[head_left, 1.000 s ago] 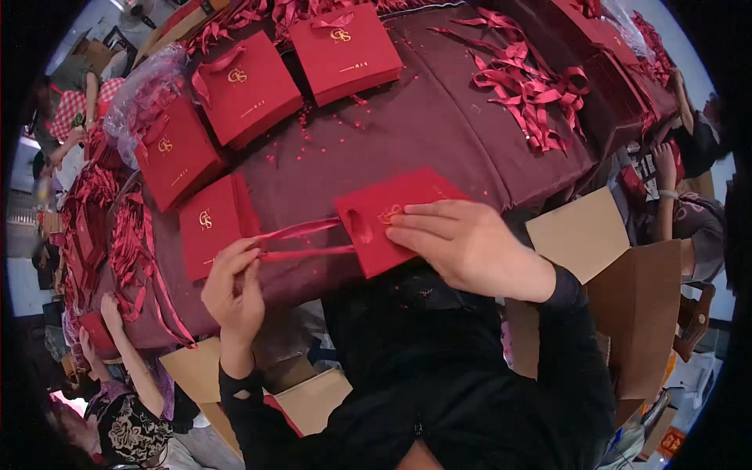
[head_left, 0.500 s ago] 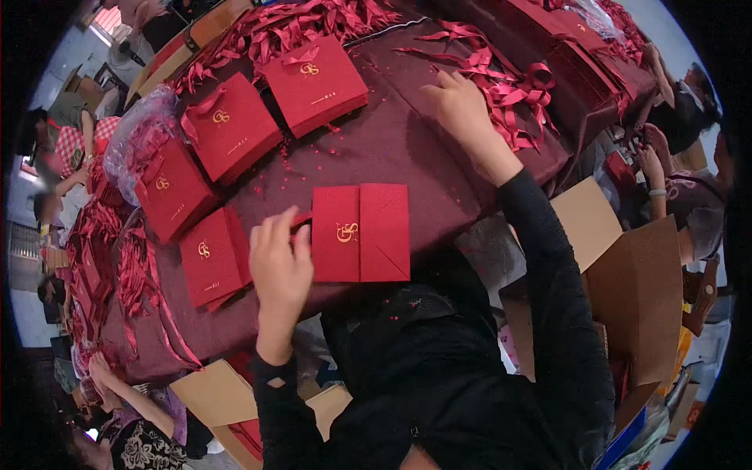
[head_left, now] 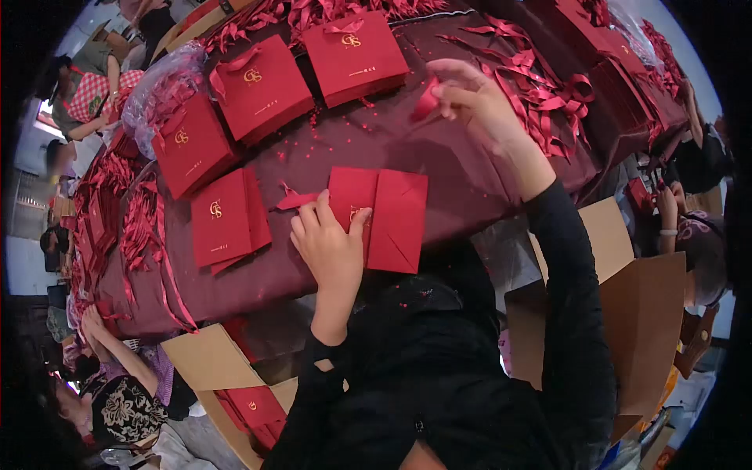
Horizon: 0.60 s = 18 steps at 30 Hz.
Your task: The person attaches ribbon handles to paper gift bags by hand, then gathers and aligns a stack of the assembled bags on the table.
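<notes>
A flat, folded red paper gift bag (head_left: 399,223) with a gold logo lies at the table's near edge. My left hand (head_left: 329,247) rests on its left part, fingers spread, partly covering the logo. From that side of the bag a short red ribbon handle (head_left: 294,198) sticks out. Above the table, to the upper right of the bag, my right hand (head_left: 482,102) pinches a red ribbon (head_left: 425,104) between thumb and fingers. Loose red ribbons (head_left: 548,102) lie in a tangle just beyond that hand.
Stacks of red gift bags (head_left: 266,90) stand at the back and left, beside clear plastic wrap (head_left: 168,86). More ribbons (head_left: 141,235) hang at the left. Open cardboard boxes (head_left: 642,321) flank me. Other people (head_left: 129,392) work around the table.
My right hand has come back from the ribbon pile with a red ribbon in its fingers. My left hand has moved right, onto the folded bag. The view has shifted slightly.
</notes>
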### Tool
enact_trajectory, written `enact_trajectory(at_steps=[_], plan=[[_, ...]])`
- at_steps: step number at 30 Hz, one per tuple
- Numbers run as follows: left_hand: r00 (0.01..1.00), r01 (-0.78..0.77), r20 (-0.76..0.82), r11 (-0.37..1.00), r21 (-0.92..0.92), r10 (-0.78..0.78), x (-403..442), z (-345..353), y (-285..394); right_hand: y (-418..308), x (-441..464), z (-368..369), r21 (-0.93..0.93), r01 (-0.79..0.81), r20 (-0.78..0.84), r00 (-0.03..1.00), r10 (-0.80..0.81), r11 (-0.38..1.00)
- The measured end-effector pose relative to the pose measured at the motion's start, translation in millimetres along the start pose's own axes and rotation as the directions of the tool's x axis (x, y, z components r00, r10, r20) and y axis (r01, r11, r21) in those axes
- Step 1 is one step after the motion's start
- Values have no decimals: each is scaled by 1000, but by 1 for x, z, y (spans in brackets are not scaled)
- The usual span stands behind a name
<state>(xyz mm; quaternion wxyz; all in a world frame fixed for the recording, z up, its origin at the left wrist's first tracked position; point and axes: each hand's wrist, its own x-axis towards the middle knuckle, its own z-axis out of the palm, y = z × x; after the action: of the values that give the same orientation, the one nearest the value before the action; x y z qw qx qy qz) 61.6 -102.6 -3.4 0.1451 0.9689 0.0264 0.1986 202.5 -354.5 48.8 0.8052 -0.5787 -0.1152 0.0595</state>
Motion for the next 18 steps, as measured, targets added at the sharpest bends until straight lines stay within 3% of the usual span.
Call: enact_trajectory(at_steps=[1, 2, 4, 5, 6, 7, 9, 11, 13, 14, 16, 18], plan=[[999, 18, -26, 999, -34, -19, -1, 0, 0, 1, -7, 15, 27, -176, 38, 984, 175, 984], [998, 35, -52, 997, -71, -38, -2, -1, 0, 13, -14, 26, 37, -255, 30, 967, 254, 966], [998, 46, -37, 990, -132, -51, -1, -6, 0, 38, -17, 29, -267, -270, -56, 963, 265, 925], [985, 168, 75, 944, -284, -152, 0, -6, -4, 45, -19, 30, -434, -253, -114, 968, 226, 865], [952, 297, 198, 862, -412, -233, 1, -7, -7, 49, -23, 29, -437, -257, -118, 966, 228, 862], [952, 298, 208, 834, -464, -224, 2, -9, -8, 53, -26, 29, -628, -86, -102, 994, 28, 773], [955, 287, 209, 822, -491, -208, 3, -8, -15, 54, -31, 33, -892, 206, 66, 940, -334, 403], [959, 274, 210, 813, -515, -191, 3, -8, -17, 44, -34, 36, -886, 156, 35, 961, -274, 437], [962, 271, 207, 726, -633, -178, 4, -9, -18, 37, -33, 24, -740, 491, 432, 871, -233, 460], [961, 273, 208, 725, -632, -181, 5, -8, -20, 35, -34, 21, -658, 549, 557, 815, -157, 516], [976, 215, 168, 729, -650, -137, 5, -4, -25, 39, -38, 16, -664, 569, 642, 767, -20, 485], [972, 230, 184, 715, -660, -144, 5, 1, -28, 40, -42, 11, -698, 583, 649, 761, 21, 416]])
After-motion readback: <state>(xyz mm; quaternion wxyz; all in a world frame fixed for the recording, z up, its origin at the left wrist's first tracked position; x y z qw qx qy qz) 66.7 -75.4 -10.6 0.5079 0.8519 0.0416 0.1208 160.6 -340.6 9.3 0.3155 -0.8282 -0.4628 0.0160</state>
